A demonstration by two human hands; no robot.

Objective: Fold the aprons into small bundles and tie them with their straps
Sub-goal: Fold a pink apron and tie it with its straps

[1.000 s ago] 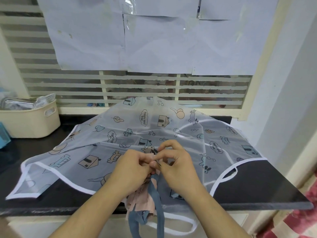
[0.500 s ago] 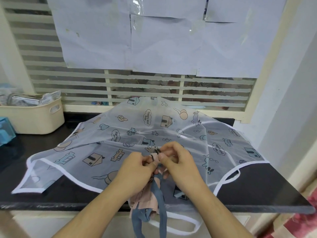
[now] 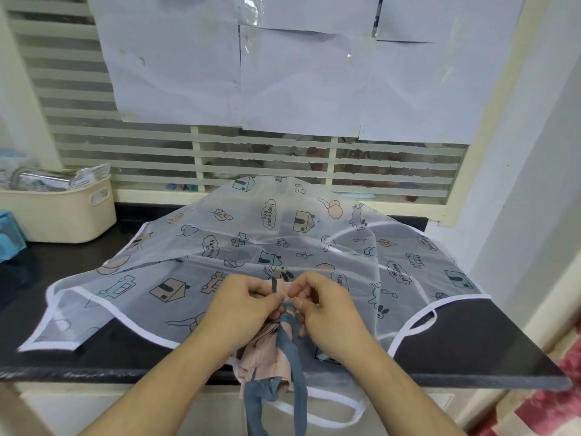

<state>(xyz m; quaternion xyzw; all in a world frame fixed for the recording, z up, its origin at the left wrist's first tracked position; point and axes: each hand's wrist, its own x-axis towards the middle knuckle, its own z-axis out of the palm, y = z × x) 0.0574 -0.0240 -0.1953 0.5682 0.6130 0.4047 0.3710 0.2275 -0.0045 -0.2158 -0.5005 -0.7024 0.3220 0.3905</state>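
Spreading over the black stone counter, a translucent white apron printed with houses and cars lies open. On its near edge sits a folded pink cloth apron — blue-grey straps hanging off the front. Left hand and right hand both pinch the bundle's top. A cream plastic basket stands far left.

head view looks forward and down, close over the counter; window behind
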